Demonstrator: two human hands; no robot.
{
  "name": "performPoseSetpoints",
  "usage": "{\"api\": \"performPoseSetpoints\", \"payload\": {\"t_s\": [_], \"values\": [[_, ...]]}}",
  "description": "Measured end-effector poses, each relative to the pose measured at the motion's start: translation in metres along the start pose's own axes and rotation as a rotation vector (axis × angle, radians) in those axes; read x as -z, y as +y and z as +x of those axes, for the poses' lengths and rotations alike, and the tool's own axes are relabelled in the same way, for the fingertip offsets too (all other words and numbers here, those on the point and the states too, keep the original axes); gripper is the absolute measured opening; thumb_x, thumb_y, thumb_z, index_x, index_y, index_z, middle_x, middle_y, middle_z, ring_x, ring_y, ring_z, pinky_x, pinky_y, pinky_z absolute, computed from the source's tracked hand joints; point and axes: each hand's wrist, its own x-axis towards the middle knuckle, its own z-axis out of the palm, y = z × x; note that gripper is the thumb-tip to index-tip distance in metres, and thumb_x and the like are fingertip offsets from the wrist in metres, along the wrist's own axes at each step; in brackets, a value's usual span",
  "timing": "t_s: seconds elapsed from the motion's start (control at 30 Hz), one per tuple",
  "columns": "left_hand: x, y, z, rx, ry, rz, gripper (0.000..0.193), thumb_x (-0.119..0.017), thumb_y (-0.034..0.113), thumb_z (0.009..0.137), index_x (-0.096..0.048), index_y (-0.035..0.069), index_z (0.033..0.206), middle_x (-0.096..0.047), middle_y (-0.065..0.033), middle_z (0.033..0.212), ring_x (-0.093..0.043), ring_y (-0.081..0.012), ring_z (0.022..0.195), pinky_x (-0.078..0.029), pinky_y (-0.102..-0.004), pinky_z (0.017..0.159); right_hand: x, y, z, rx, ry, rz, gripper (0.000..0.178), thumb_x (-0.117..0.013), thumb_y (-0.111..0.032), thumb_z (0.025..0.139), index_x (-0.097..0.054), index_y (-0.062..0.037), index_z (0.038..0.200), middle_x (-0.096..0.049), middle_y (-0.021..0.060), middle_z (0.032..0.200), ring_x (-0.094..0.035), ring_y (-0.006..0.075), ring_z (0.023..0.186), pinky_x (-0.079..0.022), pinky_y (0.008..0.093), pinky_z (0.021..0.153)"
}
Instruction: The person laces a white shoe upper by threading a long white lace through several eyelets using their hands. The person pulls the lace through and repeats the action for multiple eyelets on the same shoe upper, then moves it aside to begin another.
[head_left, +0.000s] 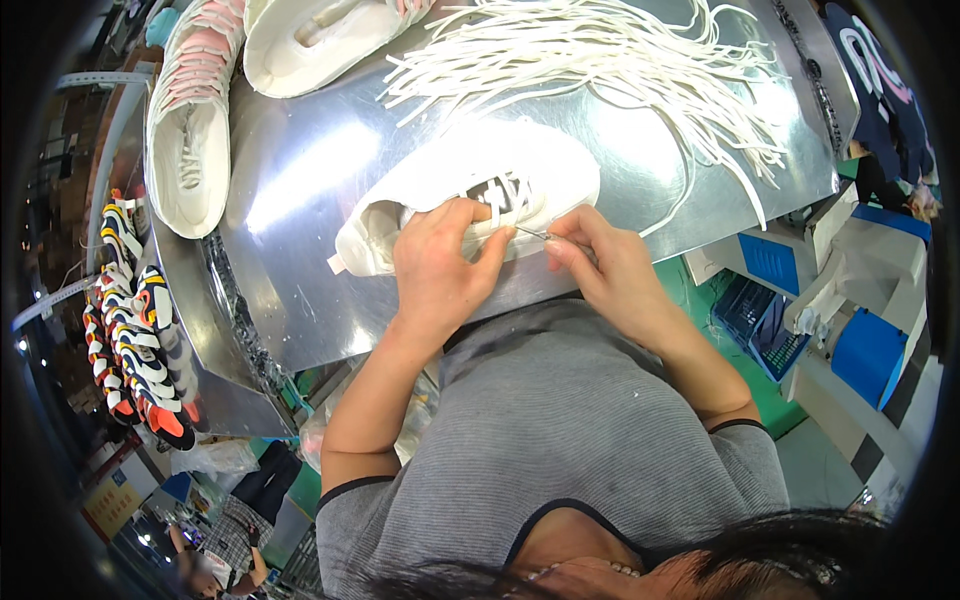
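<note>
A white shoe (pixel 555 165) lies on its side on the shiny metal table, its heel to the left and its toe to the right. White lace (pixel 522 192) crosses the dark gap at its opening. My left hand (pixel 440 262) is closed on the shoe's edge beside the lacing, thumb and forefinger pinched near the eyelets. My right hand (pixel 606 268) pinches a thin metal hook-like tool (pixel 530 232), whose tip reaches the eyelet edge by my left thumb. The tool's far end is too small to make out.
A heap of loose white laces (pixel 600 60) spreads over the table's far right. Nested white and pink shoes (pixel 190 120) stand at the far left, another white shoe (pixel 310 50) beside them. Colourful shoe uppers (pixel 145 340) hang left; a person (pixel 235 535) works at lower left.
</note>
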Motion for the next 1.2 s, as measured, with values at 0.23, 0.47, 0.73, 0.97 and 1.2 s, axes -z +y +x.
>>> {"api": "performPoseSetpoints", "payload": {"t_s": [0.23,0.47,0.73,0.97,1.2], "values": [[-0.004,-0.006,-0.002,-0.057,-0.017,-0.086,0.02,-0.081,0.011,0.077,-0.064,0.003,0.084,-0.062,-0.0106,0.074,-0.061,-0.0288,0.069,-0.046,-0.0366,0.065,-0.005,0.003,0.007,0.026,0.003,-0.157,0.017,-0.061,-0.018,0.097,-0.055,-0.003,0.094,-0.067,0.0114,0.07,-0.066,0.0338,0.066,-0.049,0.0436,0.06],[-0.006,-0.007,-0.016,-0.09,-0.008,-0.165,0.017,-0.077,0.009,0.079,-0.064,0.005,0.088,-0.062,-0.01,0.078,-0.061,-0.0298,0.069,-0.045,-0.0392,0.061,-0.044,0.006,0.016,0.079,0.082,-0.178,0.017,-0.056,-0.02,0.099,-0.05,-0.0053,0.095,-0.063,0.0155,0.068,-0.064,0.0378,0.066,-0.048,0.0476,0.06],[0.008,-0.01,-0.041,-0.246,0.069,0.167,0.017,-0.077,0.003,0.078,-0.065,0.007,0.089,-0.055,-0.0063,0.071,-0.053,-0.0259,0.061,-0.039,-0.0357,0.056,0.052,-0.015,-0.006,0.073,0.157,-0.094,0.022,-0.066,-0.008,0.092,-0.065,-0.0029,0.113,-0.07,0.0103,0.082,-0.07,0.0164,0.068,-0.052,0.0317,0.058],[0.003,-0.009,-0.041,-0.41,0.2,0.223,0.016,-0.072,0.001,0.07,-0.067,0.005,0.084,-0.053,-0.0046,0.07,-0.053,-0.0211,0.064,-0.041,-0.0331,0.055,-0.011,-0.04,0.029,0.51,-0.167,-0.643,0.024,-0.064,-0.007,0.084,-0.066,-0.0099,0.108,-0.072,0.0046,0.092,-0.07,0.026,0.077,-0.052,0.0348,0.06],[0.004,-0.017,-0.042,-0.445,0.183,0.135,0.022,-0.074,-0.005,0.071,-0.065,0.003,0.089,-0.053,-0.0066,0.07,-0.054,-0.0243,0.066,-0.044,-0.0353,0.057,-0.01,-0.036,0.056,0.187,-0.314,-0.284,0.02,-0.073,-0.012,0.086,-0.069,-0.005,0.105,-0.074,0.0093,0.087,-0.071,0.0233,0.081,-0.055,0.0302,0.073]]}}
